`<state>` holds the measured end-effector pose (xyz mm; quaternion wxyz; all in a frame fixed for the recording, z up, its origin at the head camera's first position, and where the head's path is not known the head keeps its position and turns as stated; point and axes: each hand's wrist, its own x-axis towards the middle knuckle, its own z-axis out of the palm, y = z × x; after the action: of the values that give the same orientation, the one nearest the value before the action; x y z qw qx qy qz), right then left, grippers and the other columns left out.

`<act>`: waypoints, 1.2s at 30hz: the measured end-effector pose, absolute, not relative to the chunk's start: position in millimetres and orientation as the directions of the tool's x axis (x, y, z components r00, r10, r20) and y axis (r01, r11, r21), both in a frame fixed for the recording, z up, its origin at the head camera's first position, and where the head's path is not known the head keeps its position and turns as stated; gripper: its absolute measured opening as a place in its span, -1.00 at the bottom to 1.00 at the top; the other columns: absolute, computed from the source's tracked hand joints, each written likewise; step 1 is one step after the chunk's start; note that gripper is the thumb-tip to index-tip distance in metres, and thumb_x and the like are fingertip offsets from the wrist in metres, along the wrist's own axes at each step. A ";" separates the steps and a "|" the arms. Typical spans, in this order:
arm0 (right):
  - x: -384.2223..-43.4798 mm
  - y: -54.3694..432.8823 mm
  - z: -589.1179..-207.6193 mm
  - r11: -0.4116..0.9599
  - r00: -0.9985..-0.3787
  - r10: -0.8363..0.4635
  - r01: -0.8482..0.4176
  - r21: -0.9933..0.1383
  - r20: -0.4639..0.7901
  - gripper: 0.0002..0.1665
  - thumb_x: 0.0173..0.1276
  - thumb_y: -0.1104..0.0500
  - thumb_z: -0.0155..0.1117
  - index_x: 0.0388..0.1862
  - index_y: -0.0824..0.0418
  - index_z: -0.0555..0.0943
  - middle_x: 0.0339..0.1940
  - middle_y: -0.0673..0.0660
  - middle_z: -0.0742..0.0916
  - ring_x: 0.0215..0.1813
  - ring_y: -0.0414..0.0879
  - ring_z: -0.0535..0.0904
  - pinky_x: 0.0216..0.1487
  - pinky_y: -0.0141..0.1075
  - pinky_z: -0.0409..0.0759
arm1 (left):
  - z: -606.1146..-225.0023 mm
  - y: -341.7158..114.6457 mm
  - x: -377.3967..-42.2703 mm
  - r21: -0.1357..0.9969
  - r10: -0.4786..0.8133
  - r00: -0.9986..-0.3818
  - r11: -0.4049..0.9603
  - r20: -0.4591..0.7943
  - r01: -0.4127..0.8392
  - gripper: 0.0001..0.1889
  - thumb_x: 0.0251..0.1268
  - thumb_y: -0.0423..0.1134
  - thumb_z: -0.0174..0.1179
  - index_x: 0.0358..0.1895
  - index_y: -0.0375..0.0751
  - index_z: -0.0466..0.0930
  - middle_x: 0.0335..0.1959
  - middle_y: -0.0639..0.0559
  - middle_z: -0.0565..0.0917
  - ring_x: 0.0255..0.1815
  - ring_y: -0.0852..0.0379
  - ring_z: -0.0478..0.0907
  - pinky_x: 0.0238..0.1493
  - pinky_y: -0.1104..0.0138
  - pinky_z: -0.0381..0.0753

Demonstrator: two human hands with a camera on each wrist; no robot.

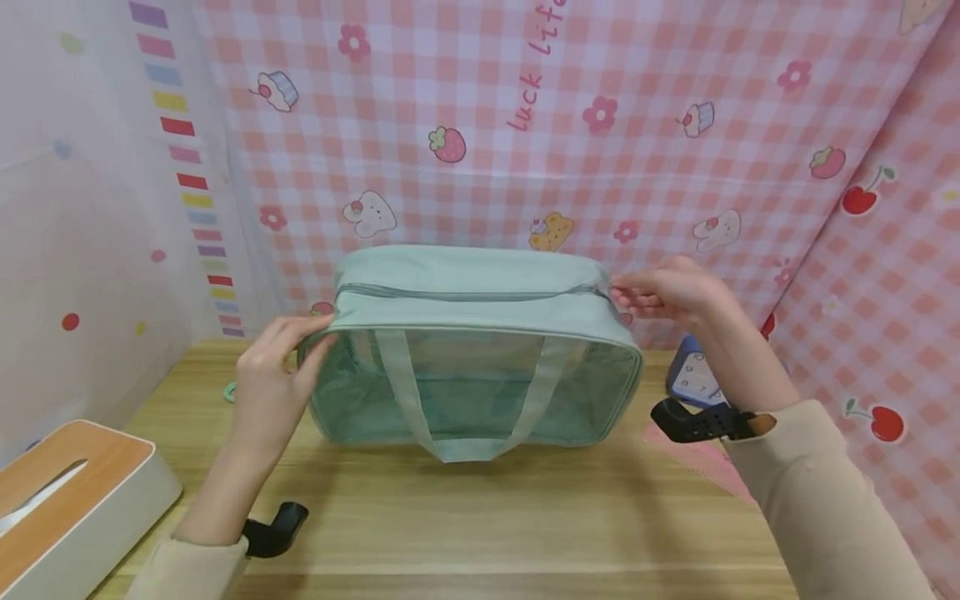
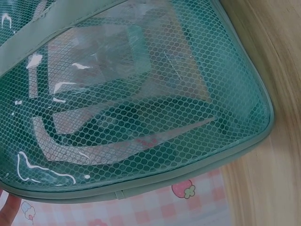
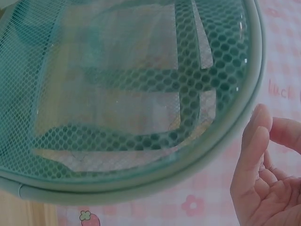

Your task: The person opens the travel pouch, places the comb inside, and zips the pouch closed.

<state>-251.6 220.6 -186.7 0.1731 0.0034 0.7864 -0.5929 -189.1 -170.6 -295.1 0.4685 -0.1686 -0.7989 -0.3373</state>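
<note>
A pale green zip bag (image 1: 480, 312) with clear and mesh panels stands on the wooden table, its two strap handles (image 1: 405, 392) hanging down the front. A zip (image 1: 450, 294) runs along its top. My left hand (image 1: 273, 367) grips the upper left corner, thumb in front and fingers over the edge. At the right end of the zip, my right hand (image 1: 667, 290) pinches the zip pull between thumb and forefinger; the pull itself is mostly hidden. The right wrist view shows those fingertips meeting beside the bag's piped edge (image 3: 225, 136).
A white tissue box (image 1: 90, 500) with a wood-look lid stands at the left front. Behind my right forearm are a blue clock (image 1: 693, 375) and a pink mesh piece (image 1: 705, 458). A small green ring (image 1: 229, 392) lies at left. Checked cloth (image 1: 480, 192) hangs close behind the bag.
</note>
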 end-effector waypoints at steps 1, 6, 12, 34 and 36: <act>-251.2 219.1 -186.3 0.307 -0.941 -0.200 0.206 -0.929 -0.274 -0.75 0.32 0.18 0.14 -0.54 0.11 0.65 -0.59 -0.06 0.70 -0.53 -0.32 0.61 -0.41 -0.51 0.62 | -295.0 -170.4 -189.1 0.380 -0.047 -0.503 0.715 0.863 0.586 -0.78 -0.02 -0.48 0.30 -0.23 -0.33 0.66 -0.34 -0.16 0.67 -0.35 0.06 0.56 -0.24 0.78 0.33; -250.2 209.2 -186.1 0.337 -0.939 -0.216 0.185 -0.923 -0.267 -0.76 0.34 0.18 0.11 -0.50 0.12 0.63 -0.58 -0.08 0.70 -0.53 -0.33 0.59 -0.42 -0.52 0.60 | -294.8 -170.2 -189.2 0.376 -0.048 -0.499 0.720 0.865 0.583 -0.79 -0.03 -0.48 0.30 -0.23 -0.34 0.66 -0.36 -0.17 0.67 -0.37 0.06 0.55 -0.27 0.76 0.33; -250.7 192.7 -188.5 0.350 -0.937 -0.229 0.173 -0.921 -0.263 -0.83 0.35 0.21 0.09 -0.40 0.22 0.58 -0.61 -0.08 0.70 -0.55 -0.37 0.58 -0.46 -0.57 0.57 | -293.9 -170.6 -190.2 0.367 -0.042 -0.497 0.728 0.867 0.579 -0.79 -0.04 -0.49 0.31 -0.25 -0.34 0.66 -0.36 -0.16 0.67 -0.38 0.07 0.55 -0.27 0.75 0.33; -253.3 99.4 -190.5 0.551 -0.971 -0.147 0.077 -0.831 -0.187 -0.74 0.29 0.19 0.17 -0.19 0.36 0.64 -0.66 -0.06 0.66 -0.61 -0.33 0.54 -0.64 -0.55 0.37 | -296.1 -170.3 -188.4 0.352 -0.041 -0.470 0.721 0.882 0.597 -0.78 -0.05 -0.50 0.31 -0.24 -0.32 0.67 -0.35 -0.14 0.68 -0.37 0.09 0.53 -0.23 0.75 0.36; -253.2 93.8 -191.2 0.550 -0.972 -0.158 0.057 -0.833 -0.171 -0.75 0.29 0.19 0.18 -0.21 0.35 0.65 -0.65 -0.05 0.67 -0.61 -0.33 0.54 -0.64 -0.54 0.37 | -295.8 -169.7 -188.8 0.353 -0.041 -0.473 0.721 0.880 0.596 -0.78 -0.04 -0.50 0.30 -0.24 -0.33 0.67 -0.35 -0.14 0.68 -0.37 0.07 0.54 -0.22 0.76 0.36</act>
<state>-253.2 93.8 -191.2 0.1137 -0.0288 0.8730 -0.4734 -188.8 -169.7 -295.8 0.4827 -0.1751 -0.7923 -0.3297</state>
